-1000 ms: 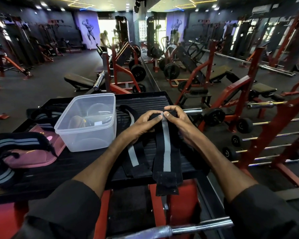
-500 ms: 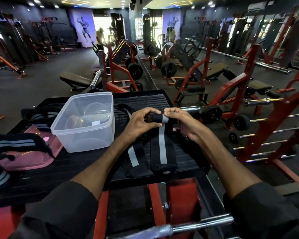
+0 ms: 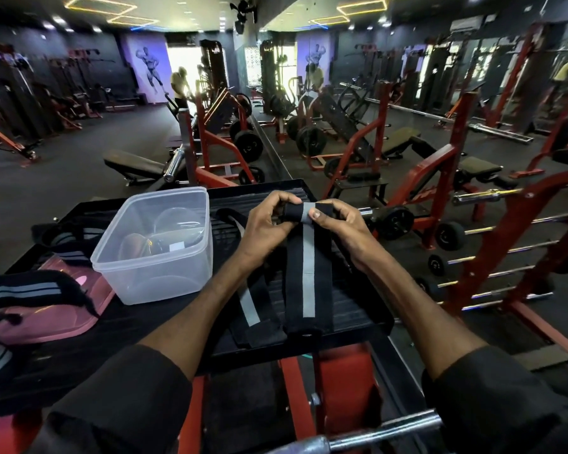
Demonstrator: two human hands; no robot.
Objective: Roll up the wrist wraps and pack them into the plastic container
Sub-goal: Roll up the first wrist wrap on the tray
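A black wrist wrap (image 3: 308, 283) with a grey centre stripe lies lengthwise on the black platform (image 3: 145, 326). Its far end is wound into a small roll, which my left hand (image 3: 266, 229) and my right hand (image 3: 336, 224) both pinch. A second black wrap (image 3: 253, 306) with a grey stripe lies flat to its left, partly under my left forearm. The clear plastic container (image 3: 158, 247) stands open to the left of my hands, with no wraps inside. More striped wraps (image 3: 30, 291) lie at the far left.
A pink lid (image 3: 53, 319) lies under the left-hand wraps beside the container. Red bench frames, barbells and weight plates stand to the right and behind the platform. A chrome bar (image 3: 374, 434) crosses below, near my sleeves.
The roll at the far end of the wrap has grown, and the loose tail has drawn up from over the platform's near edge. Both hands stay on the roll.
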